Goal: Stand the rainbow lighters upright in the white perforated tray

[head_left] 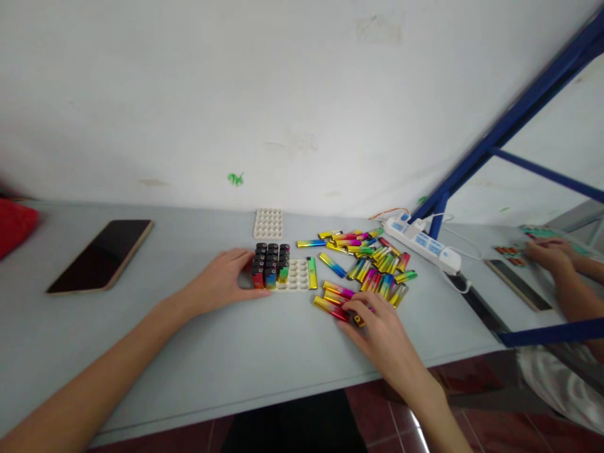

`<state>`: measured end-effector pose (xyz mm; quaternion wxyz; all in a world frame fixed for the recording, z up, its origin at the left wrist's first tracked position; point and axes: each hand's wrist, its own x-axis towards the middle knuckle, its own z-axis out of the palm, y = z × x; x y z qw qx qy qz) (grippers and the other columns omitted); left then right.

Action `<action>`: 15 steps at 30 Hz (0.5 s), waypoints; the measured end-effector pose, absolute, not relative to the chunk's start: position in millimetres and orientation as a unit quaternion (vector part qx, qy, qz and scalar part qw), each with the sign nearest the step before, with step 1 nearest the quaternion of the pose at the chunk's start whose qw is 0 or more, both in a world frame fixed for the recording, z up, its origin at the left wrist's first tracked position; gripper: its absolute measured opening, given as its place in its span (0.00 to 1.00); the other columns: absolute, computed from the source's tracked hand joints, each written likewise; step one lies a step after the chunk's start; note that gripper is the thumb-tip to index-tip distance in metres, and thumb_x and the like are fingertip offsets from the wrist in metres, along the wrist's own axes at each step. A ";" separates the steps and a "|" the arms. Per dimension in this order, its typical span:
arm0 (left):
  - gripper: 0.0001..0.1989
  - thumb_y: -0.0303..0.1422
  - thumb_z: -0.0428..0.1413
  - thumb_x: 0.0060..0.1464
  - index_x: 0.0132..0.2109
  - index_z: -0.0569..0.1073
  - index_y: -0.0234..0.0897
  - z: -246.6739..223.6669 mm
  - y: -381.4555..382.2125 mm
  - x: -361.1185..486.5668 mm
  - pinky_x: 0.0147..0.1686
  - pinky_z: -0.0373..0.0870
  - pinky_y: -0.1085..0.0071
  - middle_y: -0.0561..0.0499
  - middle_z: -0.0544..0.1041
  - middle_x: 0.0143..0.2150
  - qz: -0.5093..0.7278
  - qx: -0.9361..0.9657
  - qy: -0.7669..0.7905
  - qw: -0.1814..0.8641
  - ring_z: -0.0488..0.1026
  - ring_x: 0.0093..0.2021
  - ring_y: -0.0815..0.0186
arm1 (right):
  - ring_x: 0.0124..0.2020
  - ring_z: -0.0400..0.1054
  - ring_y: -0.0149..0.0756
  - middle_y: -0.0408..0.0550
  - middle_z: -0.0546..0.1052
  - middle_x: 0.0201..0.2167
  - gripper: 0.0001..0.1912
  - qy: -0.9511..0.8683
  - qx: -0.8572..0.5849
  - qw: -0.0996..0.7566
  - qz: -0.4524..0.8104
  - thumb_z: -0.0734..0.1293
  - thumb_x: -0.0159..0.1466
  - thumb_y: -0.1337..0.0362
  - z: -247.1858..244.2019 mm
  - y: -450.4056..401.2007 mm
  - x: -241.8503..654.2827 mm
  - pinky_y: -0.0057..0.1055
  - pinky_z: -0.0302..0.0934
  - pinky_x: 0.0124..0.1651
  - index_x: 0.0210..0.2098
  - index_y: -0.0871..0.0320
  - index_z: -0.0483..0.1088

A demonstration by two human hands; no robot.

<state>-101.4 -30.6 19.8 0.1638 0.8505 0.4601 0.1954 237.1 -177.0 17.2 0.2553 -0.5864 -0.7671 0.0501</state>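
Forearm slanting in from the lower left, wrist nearly straight, ending in the left hand [224, 277] at the left end of a white tray [299, 277] on the counter [226, 352]. Thumb stretched along the near side, by the feet of the standing tubes [270, 278]; fingers bent round their left side, with a plain gap between fingers and thumb. Cannot tell whether clamped on the tubes or only resting against them (fingertips partly lost beside the block).

From the lower right, another forearm, angled up and leftward to the right hand [375, 327], palm down over the near edge of the loose tubes [387, 261]. Fingers curled, thumb below, tips close to the red end of a yellow-and-red tube [329, 307]. Cannot tell if pinched on one: contact hidden, only a dark end showing under the hand.

In the tray, standing tubes with black tops, packed at the left; bare wells to the right; one green-and-yellow tube [312, 273] lying at the right end. Loose tubes heaped beyond, overlapping too much to count.

Behind, near the wall [302, 113], a second tray [268, 224]. Far left, a phone [101, 255]. Far right, past a power strip [427, 246] and blue frame [523, 113], a co-worker's hand [550, 255], blurred.
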 end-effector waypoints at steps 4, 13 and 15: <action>0.27 0.58 0.66 0.48 0.41 0.77 0.40 16.9 -30.6 -102.1 0.50 0.73 0.52 0.43 0.80 0.44 0.182 0.861 0.448 0.159 0.77 0.45 0.48 | 0.53 0.73 0.53 0.56 0.78 0.50 0.08 -0.760 -0.591 0.264 0.058 0.69 0.71 0.62 14.6 -177.8 229.1 0.54 0.68 0.58 0.49 0.51 0.77; 0.26 0.59 0.66 0.46 0.40 0.75 0.43 19.2 -30.6 -103.1 0.50 0.75 0.49 0.41 0.81 0.44 0.181 0.860 0.448 0.163 0.78 0.46 0.45 | 0.42 0.76 0.46 0.52 0.83 0.45 0.22 -0.547 -0.573 0.480 0.376 0.76 0.62 0.46 31.2 -141.6 225.8 0.41 0.72 0.46 0.47 0.53 0.77; 0.25 0.59 0.66 0.47 0.39 0.75 0.44 18.4 -29.8 -103.9 0.49 0.75 0.49 0.41 0.81 0.44 0.184 0.862 0.443 0.164 0.78 0.45 0.46 | 0.48 0.77 0.47 0.52 0.83 0.47 0.24 -0.483 -0.522 0.540 0.450 0.78 0.60 0.44 34.4 -121.8 221.1 0.41 0.72 0.50 0.48 0.52 0.77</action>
